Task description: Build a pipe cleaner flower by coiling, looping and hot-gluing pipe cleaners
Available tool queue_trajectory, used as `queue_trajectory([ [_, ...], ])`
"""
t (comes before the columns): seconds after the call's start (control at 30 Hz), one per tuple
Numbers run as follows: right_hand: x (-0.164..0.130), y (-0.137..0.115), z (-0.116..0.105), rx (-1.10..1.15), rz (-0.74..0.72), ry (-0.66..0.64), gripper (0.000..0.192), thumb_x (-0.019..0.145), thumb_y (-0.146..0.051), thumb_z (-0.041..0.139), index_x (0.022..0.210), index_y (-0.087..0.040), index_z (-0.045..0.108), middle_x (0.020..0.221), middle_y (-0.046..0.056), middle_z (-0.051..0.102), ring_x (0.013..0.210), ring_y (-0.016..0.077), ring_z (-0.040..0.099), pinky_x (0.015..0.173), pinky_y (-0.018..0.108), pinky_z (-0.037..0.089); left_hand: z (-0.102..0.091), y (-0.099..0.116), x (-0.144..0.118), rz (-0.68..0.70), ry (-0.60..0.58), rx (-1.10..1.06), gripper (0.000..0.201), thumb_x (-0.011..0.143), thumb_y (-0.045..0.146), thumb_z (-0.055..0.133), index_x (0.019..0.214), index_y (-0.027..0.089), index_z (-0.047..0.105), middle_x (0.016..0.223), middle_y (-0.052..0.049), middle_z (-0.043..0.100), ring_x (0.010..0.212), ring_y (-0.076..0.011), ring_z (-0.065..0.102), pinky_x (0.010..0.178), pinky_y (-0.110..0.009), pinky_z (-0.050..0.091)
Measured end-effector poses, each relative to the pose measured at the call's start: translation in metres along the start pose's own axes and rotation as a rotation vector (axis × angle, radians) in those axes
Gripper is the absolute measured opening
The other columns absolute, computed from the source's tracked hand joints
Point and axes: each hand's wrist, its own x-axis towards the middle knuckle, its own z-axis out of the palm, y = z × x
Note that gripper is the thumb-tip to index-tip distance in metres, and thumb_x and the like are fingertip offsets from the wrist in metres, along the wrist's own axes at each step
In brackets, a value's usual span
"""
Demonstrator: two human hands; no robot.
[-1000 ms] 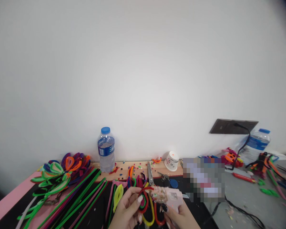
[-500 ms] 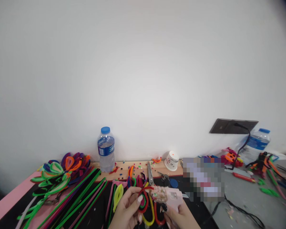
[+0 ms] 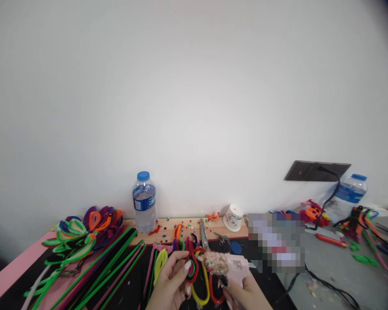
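My left hand pinches a looped pipe-cleaner piece of red, green and pink at the bottom centre. My right hand grips a pink glue gun whose crusted nozzle touches that loop from the right. Yellow and red pipe-cleaner loops hang or lie just below it. Both hands are cut off by the bottom edge.
Long green and pink pipe cleaners lie to the left beside a pile of coloured loops. A water bottle, scissors and a small white cup stand behind. A black cord, second bottle and more pieces are to the right.
The glue gun and the loop have shifted slightly up and left; the nozzle now sits closer against the loop. Everything else is unchanged.
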Motion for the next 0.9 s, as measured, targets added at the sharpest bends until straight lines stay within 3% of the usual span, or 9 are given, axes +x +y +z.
queue_trajectory([
  [0.33,-0.004,-0.005,0.002,0.011,-0.001,-0.011,0.066,0.058,-0.067,0.064,0.093,-0.014,0.049,0.040,-0.010,0.038,0.034,0.0044,0.025,0.039,0.018,0.017,0.000,0.004,-0.002,-0.004,0.014,-0.011,0.038,0.055,0.032,0.083,0.083,0.018,0.062,0.063,0.003,0.057,0.038,-0.0022,0.043,0.041,-0.017,0.031],
  [0.6,-0.006,-0.011,0.001,-0.017,-0.005,-0.069,0.062,0.058,-0.069,0.063,0.084,-0.014,0.052,0.041,-0.008,0.041,0.035,0.0045,0.028,0.040,0.019,0.020,0.001,0.007,-0.003,-0.001,0.043,-0.019,0.038,0.054,0.032,0.083,0.082,0.018,0.063,0.061,0.003,0.056,0.040,-0.0031,0.044,0.042,-0.017,0.031],
  [0.9,-0.007,-0.013,0.004,-0.002,0.013,-0.031,0.061,0.056,-0.068,0.064,0.083,-0.015,0.048,0.040,-0.009,0.041,0.034,0.0040,0.027,0.038,0.018,0.017,0.002,0.007,-0.003,-0.006,0.017,-0.018,0.038,0.054,0.031,0.083,0.082,0.017,0.063,0.063,0.003,0.056,0.039,-0.0027,0.043,0.042,-0.017,0.031],
])
